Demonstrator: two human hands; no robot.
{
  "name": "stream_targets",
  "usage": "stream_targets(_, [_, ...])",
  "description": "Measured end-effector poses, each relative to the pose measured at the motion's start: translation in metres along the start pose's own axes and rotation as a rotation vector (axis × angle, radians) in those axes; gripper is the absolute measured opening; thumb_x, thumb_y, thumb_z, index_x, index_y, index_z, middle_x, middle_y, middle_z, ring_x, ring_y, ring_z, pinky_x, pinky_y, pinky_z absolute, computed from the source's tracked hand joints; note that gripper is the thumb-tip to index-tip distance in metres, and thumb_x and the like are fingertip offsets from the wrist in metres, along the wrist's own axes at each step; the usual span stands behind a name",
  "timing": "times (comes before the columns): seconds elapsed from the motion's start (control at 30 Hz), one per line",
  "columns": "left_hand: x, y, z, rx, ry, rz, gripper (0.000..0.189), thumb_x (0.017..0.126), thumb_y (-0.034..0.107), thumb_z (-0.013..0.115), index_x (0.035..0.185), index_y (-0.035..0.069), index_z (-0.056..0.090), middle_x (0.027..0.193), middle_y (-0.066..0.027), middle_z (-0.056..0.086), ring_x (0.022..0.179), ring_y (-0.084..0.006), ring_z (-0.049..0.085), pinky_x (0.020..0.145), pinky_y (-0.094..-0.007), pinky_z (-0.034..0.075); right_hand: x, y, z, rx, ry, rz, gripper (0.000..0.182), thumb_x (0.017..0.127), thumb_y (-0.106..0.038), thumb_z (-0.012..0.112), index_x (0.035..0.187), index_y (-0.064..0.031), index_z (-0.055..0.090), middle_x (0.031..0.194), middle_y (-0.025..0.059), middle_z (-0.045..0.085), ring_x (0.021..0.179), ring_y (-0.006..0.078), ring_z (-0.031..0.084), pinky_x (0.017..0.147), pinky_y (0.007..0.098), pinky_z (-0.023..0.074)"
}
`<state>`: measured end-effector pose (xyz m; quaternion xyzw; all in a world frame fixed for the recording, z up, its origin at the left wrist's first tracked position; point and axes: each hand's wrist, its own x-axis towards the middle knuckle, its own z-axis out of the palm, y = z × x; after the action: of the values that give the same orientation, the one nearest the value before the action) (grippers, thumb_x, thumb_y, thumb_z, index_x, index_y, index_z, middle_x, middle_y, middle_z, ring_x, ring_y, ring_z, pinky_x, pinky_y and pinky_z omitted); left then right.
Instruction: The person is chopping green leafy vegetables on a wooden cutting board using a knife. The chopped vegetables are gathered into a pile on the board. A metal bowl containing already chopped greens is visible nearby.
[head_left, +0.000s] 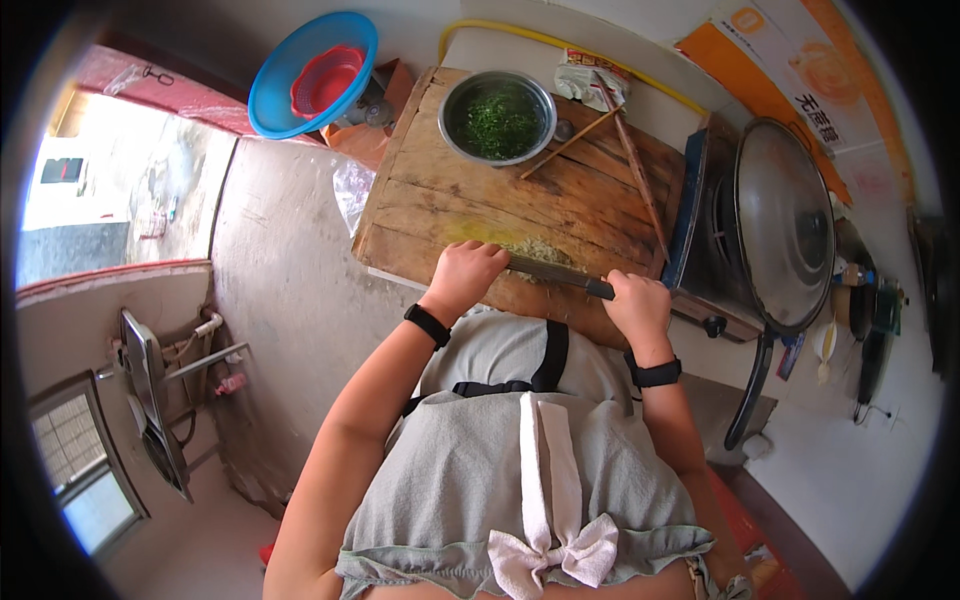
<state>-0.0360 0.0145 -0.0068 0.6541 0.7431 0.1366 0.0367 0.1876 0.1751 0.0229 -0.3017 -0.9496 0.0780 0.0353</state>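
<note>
A kitchen knife (551, 271) lies crosswise low over the front of the wooden cutting board (457, 199), seen along its spine. My right hand (637, 304) is closed around its dark handle. At the blade's other end, my left hand (469, 271) has its fingers curled over the spine. Pale, finely chopped food (544, 251) is heaped by the blade and partly hidden behind it. A yellowish-green stain marks the wood beyond my left hand. Farther back on the board stands a metal bowl (444, 135) with chopped green herbs (501, 124) in it.
A wooden stick (637, 176) and a shorter thin one (570, 142) lie on the board. Close on the right is a gas stove (694, 195) with a lidded wok (784, 225), its handle pointing towards me. A blue basin (270, 90) holding a red colander (330, 79) is at back left.
</note>
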Motion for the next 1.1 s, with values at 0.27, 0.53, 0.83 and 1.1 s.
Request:
stream_targets(0.27, [0.010, -0.004, 0.001, 0.066, -0.124, 0.093, 0.007, 0.074, 0.013, 0.055, 0.081, 0.014, 0.057, 0.079, -0.0008, 0.059, 0.076, -0.0208, 0.061, 0.062, -0.0343, 0.050, -0.014, -0.002, 0.018, -0.014, -0.064, 0.100, 0.011, 0.069, -0.019, 0.067, 0.067, -0.0117, 0.058, 0.061, 0.0078, 0.060, 0.059, 0.0287, 0.061, 0.054, 0.0406, 0.0474])
stream_targets(0.53, [0.020, -0.010, -0.006, 0.095, -0.129, 0.134, 0.002, 0.078, 0.015, 0.056, 0.077, 0.014, 0.058, 0.075, -0.0013, 0.060, 0.076, -0.0222, 0.061, 0.062, -0.0354, 0.051, -0.016, -0.003, 0.018, 0.062, 0.012, 0.140, 0.011, 0.070, -0.019, 0.066, 0.067, -0.0106, 0.060, 0.061, 0.0089, 0.061, 0.059, 0.0288, 0.062, 0.052, 0.0407, 0.0475])
stream_targets(0.83, [0.074, -0.017, -0.003, 0.086, -0.091, 0.276, 0.006, 0.080, 0.018, 0.057, 0.081, 0.014, 0.061, 0.078, -0.0026, 0.062, 0.080, -0.0239, 0.062, 0.065, -0.0366, 0.050, -0.015, 0.001, 0.024, 0.040, 0.124, 0.329, 0.011, 0.070, -0.020, 0.067, 0.069, -0.0111, 0.060, 0.063, 0.0097, 0.062, 0.061, 0.0290, 0.063, 0.051, 0.0410, 0.0473])
stream_targets(1.1, [0.062, -0.022, -0.005, 0.136, -0.180, 0.302, 0.007, 0.081, 0.021, 0.058, 0.081, 0.014, 0.059, 0.076, -0.0027, 0.061, 0.075, -0.0231, 0.062, 0.063, -0.0359, 0.051, -0.032, -0.020, 0.027, 0.103, 0.124, 0.345, 0.008, 0.068, -0.017, 0.065, 0.067, -0.0107, 0.061, 0.065, 0.0086, 0.063, 0.062, 0.0274, 0.063, 0.056, 0.0388, 0.0482])
